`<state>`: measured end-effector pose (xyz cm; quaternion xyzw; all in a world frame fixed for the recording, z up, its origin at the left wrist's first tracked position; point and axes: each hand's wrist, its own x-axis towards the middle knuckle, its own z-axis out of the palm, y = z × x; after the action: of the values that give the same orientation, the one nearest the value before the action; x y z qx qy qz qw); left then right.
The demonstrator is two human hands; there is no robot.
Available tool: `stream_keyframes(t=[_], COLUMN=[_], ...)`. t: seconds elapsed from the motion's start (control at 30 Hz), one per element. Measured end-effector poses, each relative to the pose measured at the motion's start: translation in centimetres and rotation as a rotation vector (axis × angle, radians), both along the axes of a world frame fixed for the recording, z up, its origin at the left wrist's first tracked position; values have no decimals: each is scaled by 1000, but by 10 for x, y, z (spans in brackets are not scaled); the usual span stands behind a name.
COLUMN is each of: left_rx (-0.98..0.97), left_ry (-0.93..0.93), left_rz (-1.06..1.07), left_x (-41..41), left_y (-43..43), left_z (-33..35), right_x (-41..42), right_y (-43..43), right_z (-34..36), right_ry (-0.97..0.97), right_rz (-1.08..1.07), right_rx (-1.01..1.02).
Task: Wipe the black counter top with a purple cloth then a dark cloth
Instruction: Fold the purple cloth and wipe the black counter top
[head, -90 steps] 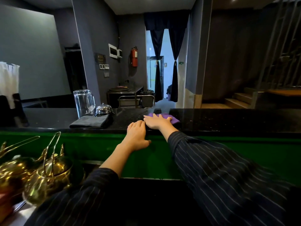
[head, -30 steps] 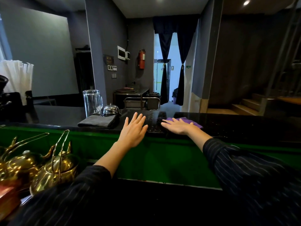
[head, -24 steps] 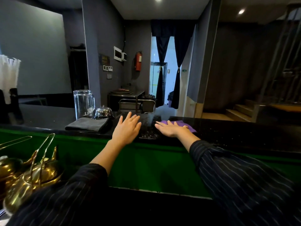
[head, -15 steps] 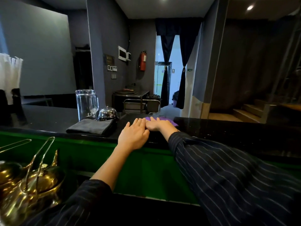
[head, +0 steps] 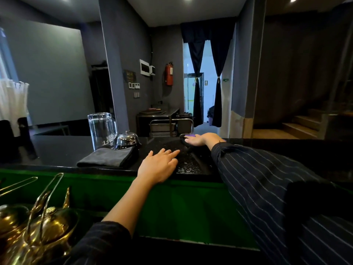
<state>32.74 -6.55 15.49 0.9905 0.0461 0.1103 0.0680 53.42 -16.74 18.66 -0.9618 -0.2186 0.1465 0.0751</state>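
Here, in the head view, the right hand (head: 202, 139) lies flat near the far edge of the glossy black stone bench (head: 63, 152). Its fingers are straight, its grip apart, and it presses on the small purple cloth (head: 190, 135), of which only a sliver shows beyond the fingertips. The left hand (head: 159, 166) rests palm-down on the near edge, fingers straight, its grip apart too and holding nothing; it looks like a brace. The dark grey folded cloth (head: 107, 156) lies untouched by the near edge, left of that hand. Just behind it stand a clear glass mug (head: 102, 130) and a domed chrome bell (head: 127, 138), the bell close against the cloth's far side. Polished brass teapots (head: 49, 226) sit below the near edge, lower left.

The purple pass seems under way, with the dark cloth's turn not yet begun. The purple cloth is pinned by pressure alone, so a stroke outward could slide it off the far edge. A wide sweep leftward would meet the bell and mug and might tip the glass. Dragging the dark cloth out could also nudge the bell.
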Motion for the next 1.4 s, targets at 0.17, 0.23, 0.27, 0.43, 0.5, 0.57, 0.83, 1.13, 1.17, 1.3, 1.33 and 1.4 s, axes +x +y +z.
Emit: stream_keyframes(t=[0.17,0.23,0.27,0.43,0.5,0.57,0.83,1.13,1.17,1.3,1.33,1.4], left_rx=[-52,-53,-55,-66,-44,-20,86,74,76,51,42,27], left_ry=[17,23,23,18,34,42,9,57,64,67,62,50], left_rz=[15,23,30,23,24,26,32,5,0,-2,2,3], left_x=[-1,-3,-5,-8,-6,-3,2,-8,-8,-7,-8,-9], left_y=[1,-2,-4,-8,-6,-5,-4,-5,-4,-2,-2,-3], left_z=[0,2,3,3,2,1,-1,5,5,3,4,5], right_x=[-5,-12,-8,5,40,9,-23,-49,-45,-24,-17,0], right_y=[-61,-90,-100,-116,-112,-100,6,20,10,-57,-79,-125], right_z=[1,-7,-11,-17,-26,-16,-7,-12,-11,-13,-12,-14], right_ry=[-8,-100,-149,2,-18,-50,-144,-108,-93,-115,-122,-116], right_rz=[-26,-108,-136,-104,-160,-245,-105,132,121,-12,-42,-117], right_rx=[53,195,254,92,40,-7,-75,11,27,27,24,25])
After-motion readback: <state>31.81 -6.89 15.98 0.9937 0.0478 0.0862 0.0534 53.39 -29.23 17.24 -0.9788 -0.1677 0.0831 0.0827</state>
